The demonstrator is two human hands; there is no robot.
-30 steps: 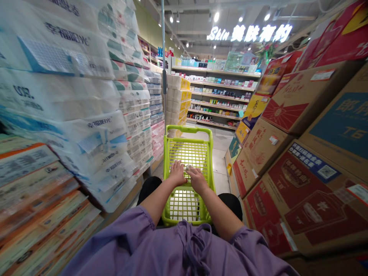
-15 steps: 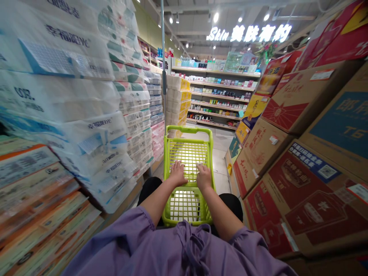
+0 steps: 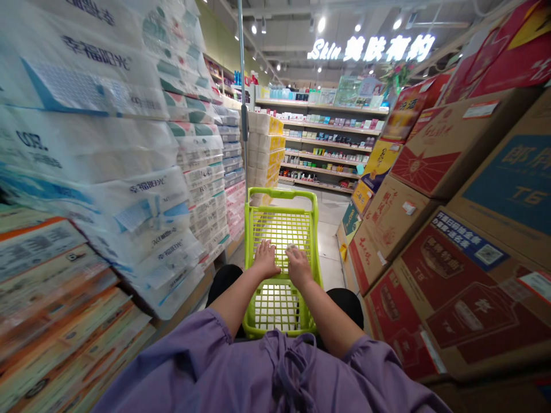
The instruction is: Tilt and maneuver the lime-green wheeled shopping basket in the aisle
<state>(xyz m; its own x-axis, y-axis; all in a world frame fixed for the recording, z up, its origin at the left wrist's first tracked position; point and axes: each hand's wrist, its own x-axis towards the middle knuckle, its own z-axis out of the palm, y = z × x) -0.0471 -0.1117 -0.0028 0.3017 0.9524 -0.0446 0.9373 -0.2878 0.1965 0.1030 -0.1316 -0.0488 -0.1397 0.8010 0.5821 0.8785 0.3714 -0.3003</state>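
Note:
A lime-green plastic shopping cart [image 3: 281,198] stands in front of me in a narrow aisle, its basket showing nothing inside. My left hand [image 3: 265,258] rests on the cart's near handle with the fingers laid forward over it. My right hand [image 3: 298,265] lies beside it on the same handle, curled round a small whitish thing [image 3: 291,248] that I cannot make out. Both forearms reach out from purple sleeves.
Stacked packs of toilet paper [image 3: 129,166] wall the left side. Cardboard cartons [image 3: 451,189] are piled high on the right. Ahead, the tiled floor [image 3: 329,215] opens onto shelves of small products [image 3: 327,143] under a lit sign. A metal pole [image 3: 241,86] rises left of the cart.
The right hand slid right along the handle half a second ago, then came back close to the left hand. The cart has hardly moved.

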